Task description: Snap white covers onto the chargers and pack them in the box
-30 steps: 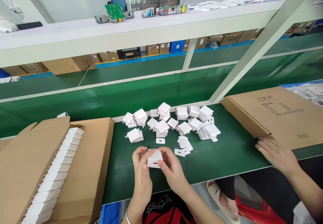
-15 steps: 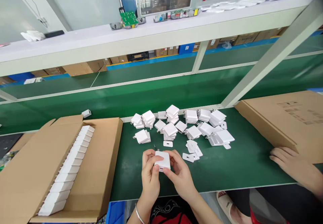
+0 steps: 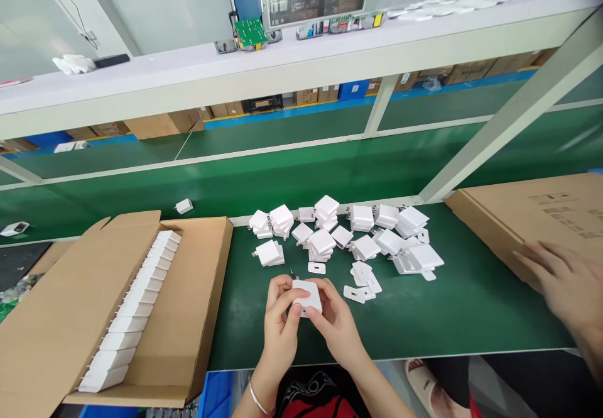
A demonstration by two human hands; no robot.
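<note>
Operating remotely, I am seeing the left hand (image 3: 281,310) and the right hand (image 3: 337,324) holding 1 white adapter (image 3: 314,298), their grip clamped on it, over the near middle of the desk (image 3: 424,317). I am judging the step as checking or pressing its near side; the next move is calling for an even hold. An open box (image 3: 214,317) is bounding the left, white plates (image 3: 363,272) are lying just beyond the right hand, and open room is stretching right toward another person's hand (image 3: 563,280) at the carton (image 3: 565,214).
</note>
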